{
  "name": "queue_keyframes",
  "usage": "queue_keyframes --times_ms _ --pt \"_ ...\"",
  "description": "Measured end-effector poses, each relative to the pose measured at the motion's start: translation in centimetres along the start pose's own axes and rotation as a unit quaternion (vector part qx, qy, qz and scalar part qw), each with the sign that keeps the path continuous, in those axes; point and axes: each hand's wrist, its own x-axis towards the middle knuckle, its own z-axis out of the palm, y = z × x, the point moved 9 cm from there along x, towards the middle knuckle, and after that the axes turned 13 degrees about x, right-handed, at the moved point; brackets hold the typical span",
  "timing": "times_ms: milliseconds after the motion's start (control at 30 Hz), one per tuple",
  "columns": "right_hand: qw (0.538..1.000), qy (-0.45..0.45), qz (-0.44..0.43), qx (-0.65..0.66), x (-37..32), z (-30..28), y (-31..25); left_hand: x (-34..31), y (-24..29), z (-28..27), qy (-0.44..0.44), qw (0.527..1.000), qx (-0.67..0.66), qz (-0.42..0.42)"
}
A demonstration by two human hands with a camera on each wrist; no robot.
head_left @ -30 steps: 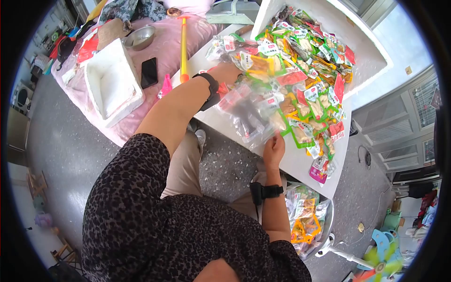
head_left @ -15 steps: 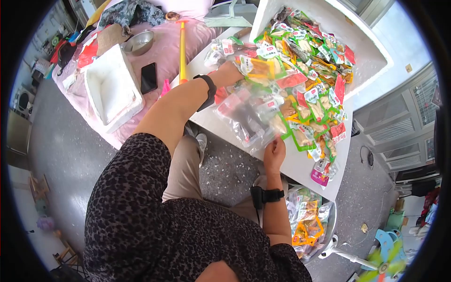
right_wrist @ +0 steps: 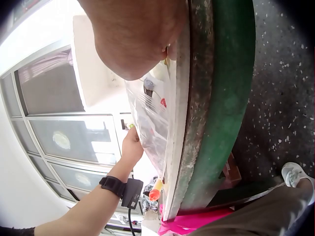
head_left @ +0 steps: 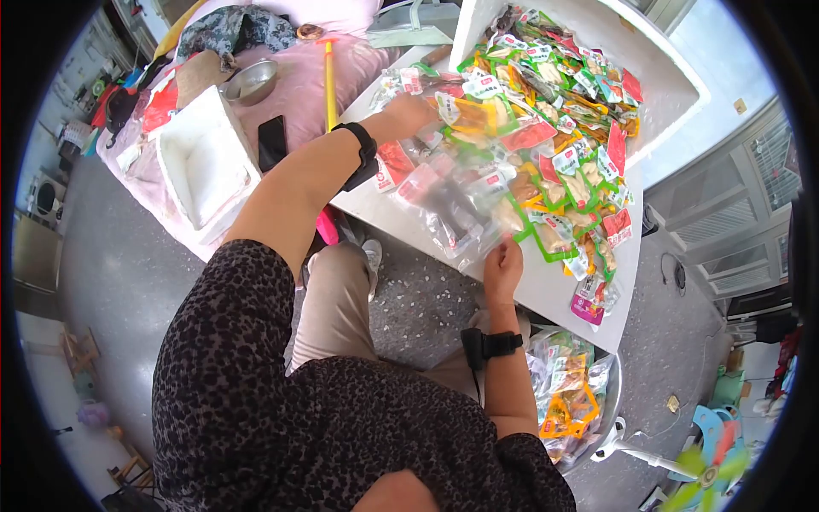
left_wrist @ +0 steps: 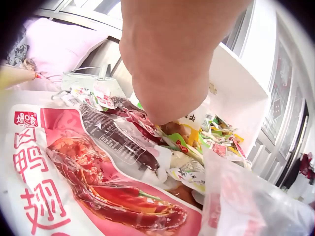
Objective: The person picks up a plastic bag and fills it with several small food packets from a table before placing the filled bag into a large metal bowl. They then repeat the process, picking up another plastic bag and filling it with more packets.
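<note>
A pink-covered bed (head_left: 299, 64) spreads across the far left, beside a pale flat-topped table (head_left: 533, 286) whose side shows green in the right wrist view. At the table's far right, a large white foam box (head_left: 661, 98) opens toward the person, full of glossy food packets (head_left: 576, 183) edged in green, orange and red that spill onto the tabletop. A smaller white foam box (head_left: 207, 162) sits on the bed near a round metal basin (head_left: 252, 83) and a black phone (head_left: 272, 142). Below the table's near right edge, a round tub (head_left: 612, 401) holds more packets. A large clear plastic bag (head_left: 448, 205), with dark and reddish contents, lies at the table's near edge, between the hands. The right hand (head_left: 503, 269) pinches its near right corner with curled fingers. The left hand (head_left: 411, 117) is among the packets beyond the bag; its grip cannot be told. Beside it, a red-and-white packet (left_wrist: 98, 177) pictures glazed meat and chillies, with large red characters including 鸭翅 under a small red logo (left_wrist: 25, 119).
</note>
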Motion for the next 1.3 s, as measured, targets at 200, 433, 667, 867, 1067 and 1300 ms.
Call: queue_keyframes --times_ms 200,433,667,867,1067,1300 --pt "1.0 -0.002 0.008 0.003 0.0 -0.1 0.2 -2.6 -1.5 3.5 -0.065 0.994 -0.088 -0.02" --pt "1.0 -0.014 0.028 -0.001 0.0 0.1 0.5 -2.6 0.9 3.2 -0.036 0.992 -0.124 0.011" --pt "0.999 -0.018 0.024 -0.01 0.0 0.2 0.5 -2.3 1.8 2.7 -0.002 0.997 -0.069 0.046" --pt "0.999 -0.023 0.027 -0.012 0.1 0.2 0.4 -1.8 2.1 1.6 0.078 0.996 -0.003 0.044" --pt "1.0 -0.011 -0.013 -0.026 0.1 0.0 -0.6 -2.0 1.5 -1.3 0.146 0.987 0.052 0.047" --pt "0.999 0.013 -0.04 -0.031 -0.1 -0.3 -0.2 -5.0 1.8 -9.9 0.23 0.973 0.002 0.035"
